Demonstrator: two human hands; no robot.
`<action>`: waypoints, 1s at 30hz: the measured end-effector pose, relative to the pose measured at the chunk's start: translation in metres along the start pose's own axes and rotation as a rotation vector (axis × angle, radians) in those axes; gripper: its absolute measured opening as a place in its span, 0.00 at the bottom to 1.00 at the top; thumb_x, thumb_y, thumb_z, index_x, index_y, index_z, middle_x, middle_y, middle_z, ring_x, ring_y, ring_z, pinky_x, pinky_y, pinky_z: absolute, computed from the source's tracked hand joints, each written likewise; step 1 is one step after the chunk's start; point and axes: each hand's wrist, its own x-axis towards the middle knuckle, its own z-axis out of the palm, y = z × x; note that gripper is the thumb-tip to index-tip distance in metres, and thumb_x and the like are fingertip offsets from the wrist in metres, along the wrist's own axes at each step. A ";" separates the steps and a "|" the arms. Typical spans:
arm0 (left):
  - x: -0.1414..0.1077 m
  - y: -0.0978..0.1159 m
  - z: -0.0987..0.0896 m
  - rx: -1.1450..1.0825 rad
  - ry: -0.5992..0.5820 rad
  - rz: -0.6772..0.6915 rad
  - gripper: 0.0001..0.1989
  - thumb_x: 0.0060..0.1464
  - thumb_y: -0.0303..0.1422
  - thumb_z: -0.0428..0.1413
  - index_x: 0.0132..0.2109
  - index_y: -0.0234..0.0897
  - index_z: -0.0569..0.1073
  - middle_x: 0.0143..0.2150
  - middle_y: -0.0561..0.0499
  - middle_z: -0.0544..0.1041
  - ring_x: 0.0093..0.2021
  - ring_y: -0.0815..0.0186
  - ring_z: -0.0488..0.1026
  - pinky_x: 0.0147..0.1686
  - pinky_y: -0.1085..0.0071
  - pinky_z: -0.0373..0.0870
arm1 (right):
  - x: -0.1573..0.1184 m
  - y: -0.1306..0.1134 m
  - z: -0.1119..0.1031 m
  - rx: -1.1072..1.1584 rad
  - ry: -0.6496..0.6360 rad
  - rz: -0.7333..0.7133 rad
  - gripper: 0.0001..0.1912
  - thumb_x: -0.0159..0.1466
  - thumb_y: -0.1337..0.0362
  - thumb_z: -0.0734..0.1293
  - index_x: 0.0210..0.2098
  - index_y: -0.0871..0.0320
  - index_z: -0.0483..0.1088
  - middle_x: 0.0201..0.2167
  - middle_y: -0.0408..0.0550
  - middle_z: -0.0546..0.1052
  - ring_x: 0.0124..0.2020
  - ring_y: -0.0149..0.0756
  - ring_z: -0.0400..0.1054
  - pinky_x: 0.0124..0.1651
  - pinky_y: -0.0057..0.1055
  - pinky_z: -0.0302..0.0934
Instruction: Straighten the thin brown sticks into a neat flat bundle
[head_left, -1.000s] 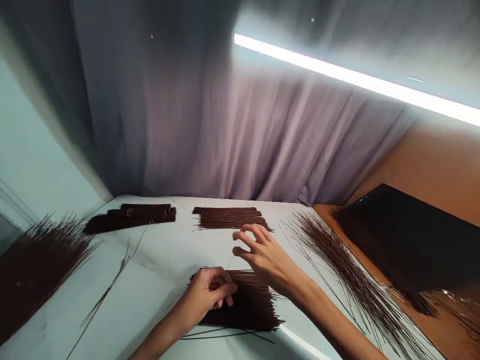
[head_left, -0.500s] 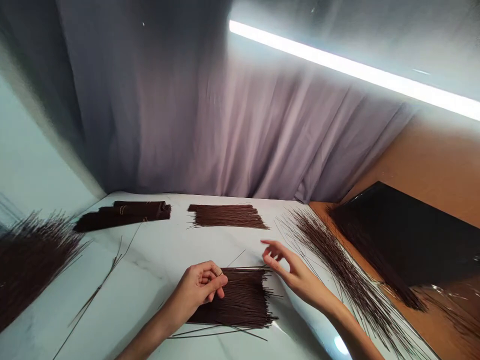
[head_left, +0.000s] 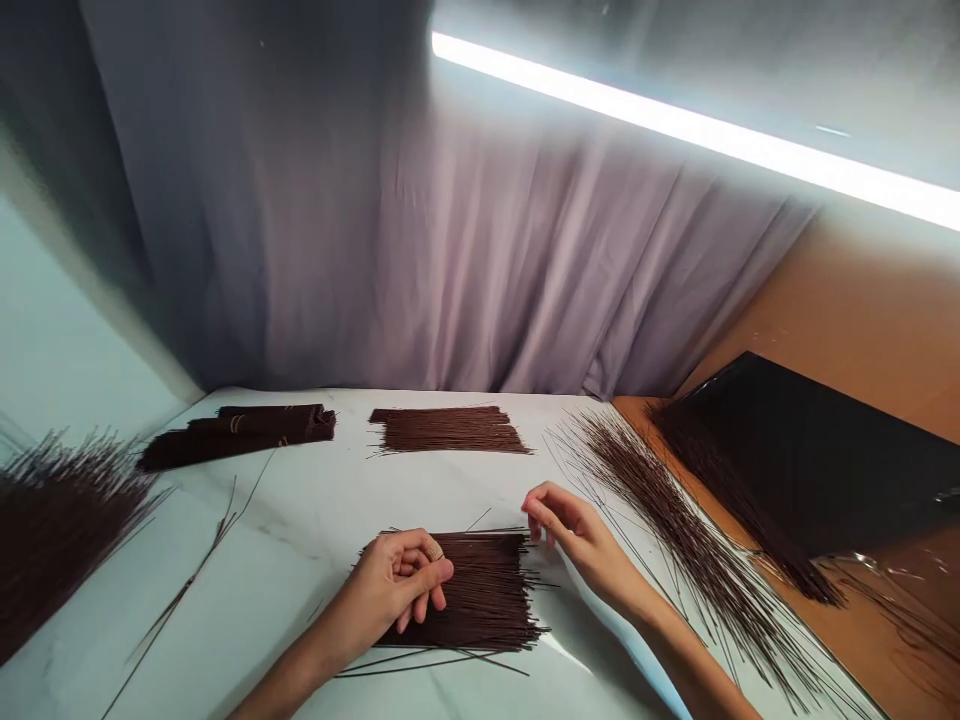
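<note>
A flat pile of thin dark brown sticks (head_left: 487,590) lies on the white marbled table at the lower middle. Over its left part is my left hand (head_left: 405,585), fingers curled with thumb and fingertips close together; what they hold, if anything, is too small to make out. My right hand (head_left: 551,515) hovers at the pile's upper right corner, its thumb and forefinger pinched near each other, and nothing clear shows between them. A few loose sticks (head_left: 435,662) lie along the pile's near edge.
Behind is another flat stick pile (head_left: 450,430). Tied dark bundles (head_left: 247,432) lie at the back left, with a large stick heap (head_left: 60,540) and thin loose sticks (head_left: 191,580) nearer. Long sticks (head_left: 675,520) spread on the right, beside a black sheet (head_left: 817,460).
My right hand's fingers have drawn together and bent downward. My left hand has shifted slightly left, its fingers still curled. The whole view has moved a little.
</note>
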 end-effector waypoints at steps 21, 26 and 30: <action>-0.007 0.015 0.017 -0.250 0.507 0.103 0.17 0.59 0.50 0.60 0.39 0.40 0.76 0.41 0.46 0.85 0.46 0.56 0.77 0.46 0.67 0.68 | -0.037 -0.013 0.111 0.112 -0.214 0.010 0.25 0.71 0.43 0.61 0.33 0.58 0.69 0.26 0.45 0.75 0.30 0.34 0.69 0.36 0.28 0.61; -0.005 0.021 0.003 -0.190 0.574 0.147 0.17 0.56 0.48 0.62 0.38 0.38 0.79 0.38 0.47 0.82 0.40 0.60 0.73 0.39 0.72 0.67 | -0.039 -0.009 0.103 -0.002 -0.244 0.041 0.25 0.71 0.43 0.60 0.33 0.58 0.70 0.26 0.45 0.76 0.29 0.33 0.68 0.33 0.26 0.59; -0.004 0.023 0.000 -0.232 0.579 0.138 0.19 0.48 0.46 0.68 0.39 0.37 0.79 0.37 0.48 0.81 0.38 0.61 0.74 0.36 0.72 0.68 | -0.040 -0.010 0.100 -0.073 -0.276 0.029 0.24 0.71 0.43 0.60 0.34 0.58 0.71 0.27 0.45 0.78 0.29 0.34 0.70 0.33 0.27 0.59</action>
